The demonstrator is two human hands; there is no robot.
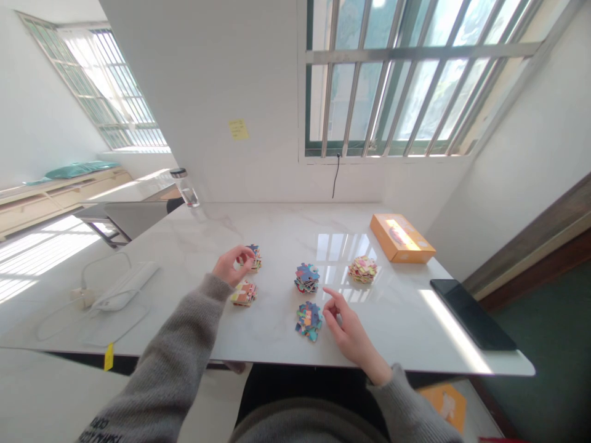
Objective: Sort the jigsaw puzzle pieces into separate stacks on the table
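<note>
My left hand (234, 263) reaches over the back-left stack of puzzle pieces (256, 258), thumb and forefinger curled round a dark blue puzzle piece at its top. Whether that piece is lifted off the stack I cannot tell. Just in front lies a lower stack with reddish-brown and yellow pieces (244, 293). My right hand (348, 329) hovers with fingers loosely bent and apart, holding nothing. Beside its fingertips are a front pile of blue and multicoloured pieces (308, 320) and a taller blue-topped stack (307, 278). A pink and yellow stack (362, 269) stands farther right.
An orange box (401, 239) sits at the back right of the white table (281, 221), with a black tablet or phone (471, 314) by the right edge. At left are a white power strip (124, 286) with cables and a clear bottle (185, 187).
</note>
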